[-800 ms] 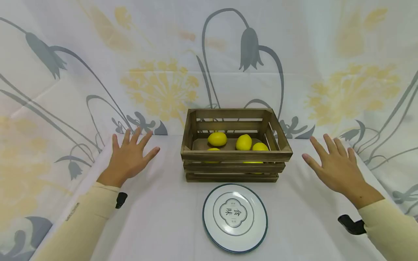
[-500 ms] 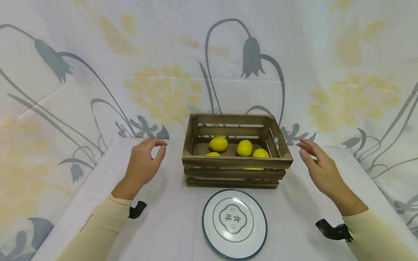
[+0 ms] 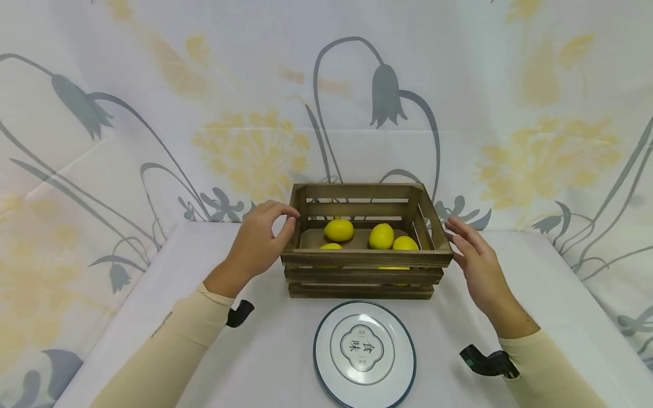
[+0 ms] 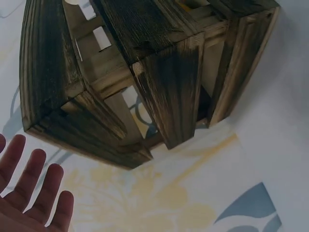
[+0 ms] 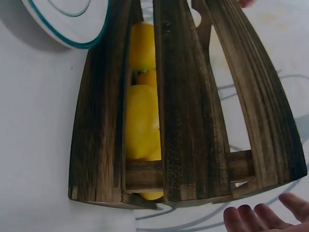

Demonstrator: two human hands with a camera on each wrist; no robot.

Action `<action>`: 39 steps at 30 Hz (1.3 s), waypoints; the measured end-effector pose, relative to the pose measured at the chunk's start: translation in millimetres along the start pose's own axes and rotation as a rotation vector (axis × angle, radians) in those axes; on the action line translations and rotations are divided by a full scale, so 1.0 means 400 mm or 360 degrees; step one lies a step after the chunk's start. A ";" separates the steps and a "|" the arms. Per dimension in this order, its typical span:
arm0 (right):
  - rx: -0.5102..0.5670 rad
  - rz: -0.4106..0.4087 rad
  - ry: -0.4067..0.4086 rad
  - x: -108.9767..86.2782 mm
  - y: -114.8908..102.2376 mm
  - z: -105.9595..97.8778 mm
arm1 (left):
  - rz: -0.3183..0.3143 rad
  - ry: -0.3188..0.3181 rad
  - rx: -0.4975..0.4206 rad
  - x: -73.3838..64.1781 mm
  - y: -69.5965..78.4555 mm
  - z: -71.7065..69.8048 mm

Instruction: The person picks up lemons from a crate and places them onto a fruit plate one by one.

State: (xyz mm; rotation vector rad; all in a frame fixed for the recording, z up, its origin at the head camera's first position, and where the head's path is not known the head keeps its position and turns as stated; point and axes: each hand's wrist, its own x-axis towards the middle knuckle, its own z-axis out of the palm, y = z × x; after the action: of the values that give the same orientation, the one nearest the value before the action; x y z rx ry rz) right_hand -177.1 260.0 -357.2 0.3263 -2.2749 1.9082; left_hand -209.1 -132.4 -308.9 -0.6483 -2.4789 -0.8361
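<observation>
Person wears a long, cream-beige, close-fitting fabric L sleeve (image 3: 168,351), w/ a few fine creases nr the cuff and a thin dark streak (image 3: 162,324) along the outer forearm, too sm. to make out. Matching long, cream-beige fabric R sleeve (image 3: 548,371), lightly puckered nr its cuff. Ea. wrist has hardware: curved, glossy black L unit (image 3: 241,313); curved, glossy black R unit (image 3: 487,362), approx. same shape, w/ a dk greenish patch and tiny pale specks.

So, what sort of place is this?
Probably a staged tabletop set-up indoors, rather than a working kitchen: a floral-print cloth backdrop rises behind and beside a white tabletop, where a slatted wooden crate of lemons sits behind a blue-rimmed plate.
</observation>
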 end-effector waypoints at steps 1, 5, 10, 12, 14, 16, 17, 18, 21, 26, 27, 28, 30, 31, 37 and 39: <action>-0.0020 0.0015 -0.0001 0.001 0.006 0.003 | -0.0007 -0.0025 0.0003 0.004 0.003 0.004; -0.0196 0.0067 -0.0034 -0.002 0.024 0.009 | -0.0020 -0.0153 0.0033 0.023 0.010 0.024; -0.0365 0.0097 -0.0080 -0.006 0.036 0.009 | 0.0011 -0.0355 0.0090 0.054 0.012 0.052; -0.0427 0.0091 -0.0093 -0.007 0.039 0.008 | 0.0024 -0.0423 0.0100 0.062 0.012 0.060; -0.0454 0.0041 -0.0103 -0.007 0.042 0.007 | 0.0027 -0.0483 0.0108 0.068 0.010 0.066; -0.0499 -0.0024 -0.0118 -0.009 0.047 0.004 | 0.0011 -0.0540 0.0101 0.069 0.009 0.068; -0.0522 -0.0059 -0.0123 -0.010 0.049 0.002 | 0.0003 -0.0557 0.0094 0.070 0.009 0.068; -0.0527 -0.0101 -0.0126 -0.010 0.051 0.001 | -0.0004 -0.0567 0.0086 0.070 0.009 0.067; -0.0521 -0.0190 -0.0122 -0.010 0.058 -0.002 | -0.0012 -0.0581 0.0066 0.072 0.012 0.065; -0.0537 -0.0241 -0.0083 -0.011 0.059 -0.002 | 0.0023 -0.0623 0.0130 0.083 0.015 0.068; -0.0544 -0.0242 -0.0084 -0.010 0.059 -0.002 | 0.0029 -0.0643 0.0149 0.085 0.016 0.069; -0.0552 -0.0237 -0.0086 -0.008 0.058 -0.003 | 0.0034 -0.0666 0.0175 0.088 0.017 0.068; -0.0556 -0.0225 -0.0104 -0.002 0.058 -0.003 | 0.0027 -0.0725 0.0232 0.092 0.019 0.066; -0.0555 -0.0213 -0.0115 0.001 0.058 -0.003 | 0.0026 -0.0756 0.0262 0.095 0.019 0.064; -0.0543 -0.0150 -0.0155 0.007 0.054 -0.005 | 0.0060 -0.0950 0.0475 0.130 0.021 0.076; -0.0544 -0.0166 -0.0166 0.009 0.055 -0.008 | 0.0086 -0.0997 0.0539 0.145 0.021 0.085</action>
State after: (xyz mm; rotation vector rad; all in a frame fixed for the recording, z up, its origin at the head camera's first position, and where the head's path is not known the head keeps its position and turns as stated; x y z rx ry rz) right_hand -186.2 266.6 -376.5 0.4949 -2.5389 1.4501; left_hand -259.1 -88.0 -298.7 -0.9538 -3.0313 -0.1818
